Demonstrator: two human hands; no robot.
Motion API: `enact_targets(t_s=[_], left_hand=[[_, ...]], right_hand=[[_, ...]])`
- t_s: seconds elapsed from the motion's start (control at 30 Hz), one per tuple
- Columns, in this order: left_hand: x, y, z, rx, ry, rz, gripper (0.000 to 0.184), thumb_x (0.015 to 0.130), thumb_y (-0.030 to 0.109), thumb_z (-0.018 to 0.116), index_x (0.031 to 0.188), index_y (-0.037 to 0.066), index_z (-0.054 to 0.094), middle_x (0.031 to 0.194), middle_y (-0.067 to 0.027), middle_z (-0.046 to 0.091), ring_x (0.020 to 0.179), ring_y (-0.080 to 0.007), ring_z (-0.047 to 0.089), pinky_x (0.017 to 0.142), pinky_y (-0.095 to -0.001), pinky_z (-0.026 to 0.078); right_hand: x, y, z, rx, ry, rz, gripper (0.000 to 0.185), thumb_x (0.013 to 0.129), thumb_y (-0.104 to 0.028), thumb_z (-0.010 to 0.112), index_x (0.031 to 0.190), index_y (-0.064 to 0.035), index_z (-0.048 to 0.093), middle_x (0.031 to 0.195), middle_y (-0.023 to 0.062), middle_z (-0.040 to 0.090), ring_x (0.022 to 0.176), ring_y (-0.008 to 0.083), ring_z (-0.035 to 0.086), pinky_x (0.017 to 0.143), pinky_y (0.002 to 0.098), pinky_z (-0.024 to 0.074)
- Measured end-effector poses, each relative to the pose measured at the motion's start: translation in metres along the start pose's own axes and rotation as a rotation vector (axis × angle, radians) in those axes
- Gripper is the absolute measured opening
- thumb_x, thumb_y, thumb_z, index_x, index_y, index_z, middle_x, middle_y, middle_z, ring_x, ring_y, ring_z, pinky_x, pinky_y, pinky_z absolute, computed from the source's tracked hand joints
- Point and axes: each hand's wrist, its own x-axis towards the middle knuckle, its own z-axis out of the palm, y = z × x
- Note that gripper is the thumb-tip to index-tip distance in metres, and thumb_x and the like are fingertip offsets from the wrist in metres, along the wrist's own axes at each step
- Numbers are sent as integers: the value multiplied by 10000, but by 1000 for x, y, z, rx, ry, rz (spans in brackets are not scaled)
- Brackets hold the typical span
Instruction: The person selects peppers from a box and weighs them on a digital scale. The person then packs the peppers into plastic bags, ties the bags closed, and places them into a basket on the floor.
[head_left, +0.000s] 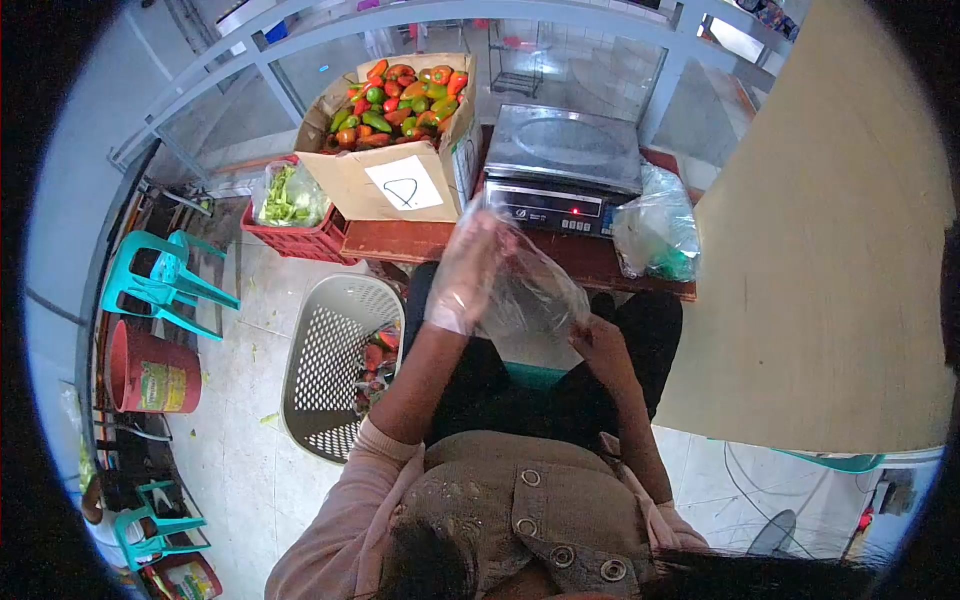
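A clear plastic bag (535, 300) is stretched between my two hands above my lap. My left hand (470, 265), in a thin clear plastic glove, is raised at the bag's left side. Its fingers look closed on the film, though the see-through layers blur them. My bare right hand (600, 345) pinches the bag's edge at the lower right. Just beyond the hands, a digital scale (565, 150) with a metal pan and a lit red light stands on a reddish wooden table (400, 237).
A cardboard box (335, 180) of red and green peppers (400, 105) stands left of the scale; a filled plastic bag (655, 225) lies to its right. A basket (325, 350), red crate (290, 235), teal chair (150, 275) and red bucket (150, 370) are leftward. A board (820, 250) rises right.
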Motion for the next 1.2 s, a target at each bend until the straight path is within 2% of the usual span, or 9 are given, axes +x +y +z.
enact_targets(t_s=[0.13, 0.33, 0.43, 0.63, 0.87, 0.97, 1.07, 1.17, 1.2], left_hand=[[3, 8, -25, -254, -45, -3, 186, 910, 110, 598, 1070, 41, 533, 939, -28, 568, 878, -129, 563, 818, -270, 477], [3, 3, -36, -332, 67, -63, 156, 896, 122, 618, 1032, 63, 570, 904, -15, 586, 843, -139, 574, 780, -280, 501], [4, -3, -46, -363, 69, -88, 163, 894, 120, 619, 1038, 63, 570, 910, -22, 590, 848, -146, 577, 772, -286, 508], [1, -7, -46, -409, 125, -79, 137, 935, 135, 557, 1044, 52, 554, 913, -29, 599, 824, -134, 592, 722, -267, 519], [-5, -13, -57, -336, 52, -102, 133, 908, 137, 603, 1017, 70, 564, 888, -39, 580, 831, -154, 577, 755, -283, 512], [-5, -16, -66, -383, 74, -136, 237, 957, 159, 513, 1173, 61, 521, 943, -46, 592, 837, -140, 594, 764, -275, 531], [-12, -18, -65, -183, 99, -158, 208, 920, 222, 595, 1057, 75, 541, 920, -26, 566, 840, -152, 566, 783, -294, 503], [-10, -59, -113, 321, -128, -107, 267, 914, 249, 595, 1103, 69, 535, 969, -51, 581, 908, -177, 580, 829, -333, 497], [-10, -108, -171, 714, -153, -37, 313, 914, 264, 576, 1147, 58, 542, 1038, -68, 590, 970, -199, 573, 882, -342, 471]], right_hand=[[10, 5, -2, 594, -19, 225, 311, 850, -198, 639, 1109, -42, 567, 988, 83, 618, 897, 198, 592, 803, 351, 470], [16, -38, 6, 666, -55, -69, 534, 876, -225, 605, 1340, -46, 410, 1167, 101, 541, 1063, 188, 542, 893, 318, 448], [22, -48, 0, 904, 15, 34, 363, 896, -240, 571, 1193, -36, 534, 1145, 94, 554, 1057, 171, 524, 891, 309, 426], [34, -6, 9, 879, 193, 41, 141, 939, -162, 528, 936, -45, 607, 795, -39, 548, 709, 65, 499, 694, 223, 418], [26, -24, 2, 805, 228, 97, 162, 932, -189, 560, 836, -64, 595, 740, -45, 503, 695, 55, 459, 663, 222, 384], [27, -17, 3, 761, 177, 49, 120, 932, -165, 550, 864, -70, 577, 749, -41, 501, 699, 66, 460, 672, 227, 389], [27, -19, 3, 891, 215, 58, 76, 927, -142, 549, 896, -76, 569, 761, -37, 502, 699, 74, 467, 662, 234, 395], [25, -21, -5, 1008, 331, 85, 58, 921, -145, 568, 911, -88, 570, 769, -40, 516, 689, 71, 483, 631, 239, 405], [24, -17, -15, 1026, 378, 84, 55, 919, -144, 573, 919, -89, 569, 776, -40, 520, 690, 71, 487, 631, 240, 409]])
